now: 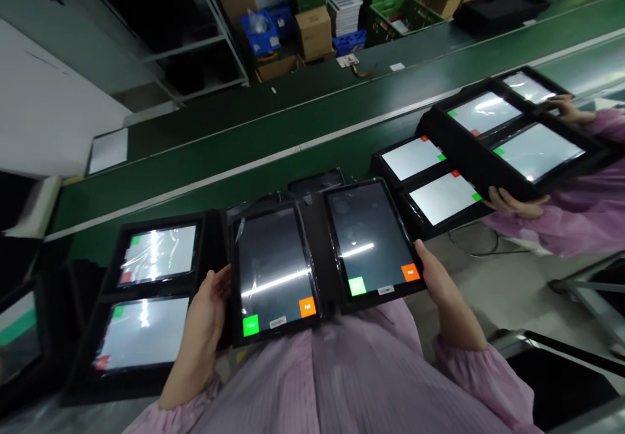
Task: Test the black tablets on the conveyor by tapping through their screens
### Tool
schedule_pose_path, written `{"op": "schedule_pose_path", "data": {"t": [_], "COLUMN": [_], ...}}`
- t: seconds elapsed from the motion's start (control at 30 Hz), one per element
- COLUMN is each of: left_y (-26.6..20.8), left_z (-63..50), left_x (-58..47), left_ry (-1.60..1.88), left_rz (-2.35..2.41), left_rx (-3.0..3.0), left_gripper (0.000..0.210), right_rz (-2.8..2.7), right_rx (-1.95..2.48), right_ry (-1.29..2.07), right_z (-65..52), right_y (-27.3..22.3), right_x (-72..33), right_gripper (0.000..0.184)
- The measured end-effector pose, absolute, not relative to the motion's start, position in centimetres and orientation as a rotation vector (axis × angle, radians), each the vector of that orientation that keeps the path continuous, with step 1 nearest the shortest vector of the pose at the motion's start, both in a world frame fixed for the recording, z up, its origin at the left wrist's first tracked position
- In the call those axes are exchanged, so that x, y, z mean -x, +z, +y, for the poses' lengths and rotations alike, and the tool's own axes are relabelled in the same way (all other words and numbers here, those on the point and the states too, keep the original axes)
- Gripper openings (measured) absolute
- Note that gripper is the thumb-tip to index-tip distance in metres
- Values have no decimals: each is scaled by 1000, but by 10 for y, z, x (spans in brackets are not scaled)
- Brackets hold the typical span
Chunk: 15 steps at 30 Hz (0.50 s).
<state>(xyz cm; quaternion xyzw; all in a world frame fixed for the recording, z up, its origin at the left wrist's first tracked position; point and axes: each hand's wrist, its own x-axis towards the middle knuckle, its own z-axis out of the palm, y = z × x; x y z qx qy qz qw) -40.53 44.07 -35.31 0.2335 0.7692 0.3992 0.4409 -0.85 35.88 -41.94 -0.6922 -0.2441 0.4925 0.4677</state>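
Observation:
In front of my body is a black tray [313, 239] carrying two tablets side by side. The left tablet [273, 252] and the right tablet [368, 226] both show dark grey screens, each with a green and an orange square at the bottom and a small white label on the lower frame. My left hand [208, 313] grips the tray's left side, its fingertips partly hidden behind the edge. On the opposite side, my right hand [442, 291] is closed around the lower right edge, thumb at the corner and other fingers hidden below.
To the left lies another black tray [208, 239] with two white-screened tablets. At right, a co-worker's hands [517, 205] hold a tray of lit tablets above another tray [390, 190]. A green conveyor belt [195, 154] runs across; crates [400, 14] and cartons [314, 30] stand beyond.

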Motion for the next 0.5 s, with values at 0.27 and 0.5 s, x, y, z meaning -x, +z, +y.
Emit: {"op": "schedule_pose_path", "data": {"t": [0.27, 0.5], "left_y": [-329, -303], "left_z": [468, 498], "left_x": [375, 330], "left_ry": [998, 896], "left_rz": [1866, 1842], "left_rx": [-618, -634], "left_gripper": [19, 22], "right_rz": [-139, -60], "right_rx": [1398, 1399], "right_ry": [1468, 1315], "right_z": [318, 294], "right_y": [-407, -422], "right_x": [9, 8], "right_gripper": [60, 65]}}
